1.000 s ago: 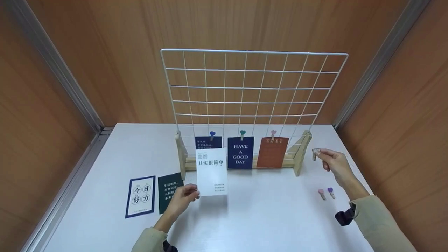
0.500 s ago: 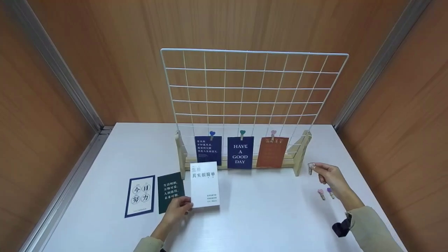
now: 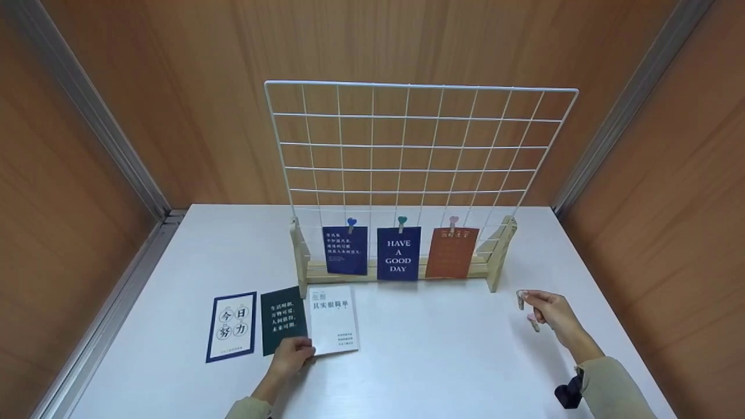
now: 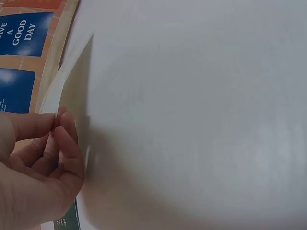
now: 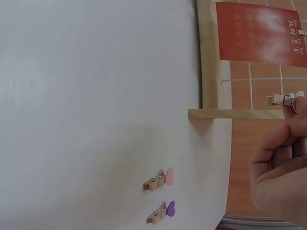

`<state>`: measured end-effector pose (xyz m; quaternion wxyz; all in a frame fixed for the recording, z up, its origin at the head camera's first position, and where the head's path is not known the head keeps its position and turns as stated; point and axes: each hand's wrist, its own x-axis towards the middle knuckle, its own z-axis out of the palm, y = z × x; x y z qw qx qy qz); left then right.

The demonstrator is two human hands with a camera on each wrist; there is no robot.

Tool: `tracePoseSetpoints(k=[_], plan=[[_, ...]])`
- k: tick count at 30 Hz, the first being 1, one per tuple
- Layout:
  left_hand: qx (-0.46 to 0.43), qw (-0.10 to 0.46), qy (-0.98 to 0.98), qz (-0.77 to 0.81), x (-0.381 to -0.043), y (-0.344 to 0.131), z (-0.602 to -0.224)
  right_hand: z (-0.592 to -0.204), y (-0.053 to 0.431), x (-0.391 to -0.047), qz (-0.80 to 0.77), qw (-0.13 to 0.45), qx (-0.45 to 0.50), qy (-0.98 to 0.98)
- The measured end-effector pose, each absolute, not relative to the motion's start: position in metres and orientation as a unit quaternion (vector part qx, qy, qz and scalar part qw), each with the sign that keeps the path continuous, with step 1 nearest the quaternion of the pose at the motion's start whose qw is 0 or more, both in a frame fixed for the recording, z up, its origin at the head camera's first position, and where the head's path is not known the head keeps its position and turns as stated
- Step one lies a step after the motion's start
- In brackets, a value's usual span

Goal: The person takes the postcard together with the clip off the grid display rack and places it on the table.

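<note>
My left hand (image 3: 293,355) pinches a white card (image 3: 334,320) by its lower left edge, low over the table. In the left wrist view the card stands tilted, its far end off the tabletop. Between thumb and finger, my right hand (image 3: 556,317) holds a small wooden clothespin (image 5: 279,99) with a whitish heart, above the table's right side. Below it lie a pink-heart clothespin (image 5: 154,183) and a purple-heart clothespin (image 5: 157,215); the hand hides the purple one in the head view. A dark green card (image 3: 282,317) lies partly behind my left fingers.
A white wire grid (image 3: 422,87) stands in a wooden base (image 3: 500,256). Clipped to it hang a dark blue card (image 3: 345,256), a "HAVE A GOOD DAY" card (image 3: 398,270) and an orange-red card (image 3: 451,256). A blue-bordered card (image 3: 231,326) lies at left. Wood-look walls enclose the table.
My left hand has brought the white card down and left, from in front of the dark blue card to beside the green card. My right hand has moved lower with its clothespin.
</note>
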<state>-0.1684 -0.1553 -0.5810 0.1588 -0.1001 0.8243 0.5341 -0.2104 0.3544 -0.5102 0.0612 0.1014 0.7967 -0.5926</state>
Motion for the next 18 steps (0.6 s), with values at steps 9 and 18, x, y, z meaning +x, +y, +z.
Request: tracePoseSetpoints(k=[9, 18], plan=[[-0.124, 0.132, 0.824, 0.536, -0.171, -0.153, -0.583, -0.531, 0.37, -0.209, -0.564, 0.075, 0.123, 0.813], [-0.146, 0.123, 0.818, 0.542, -0.173, -0.153, -0.586, -0.557, 0.38, -0.208, -0.556, 0.089, 0.165, 0.81]])
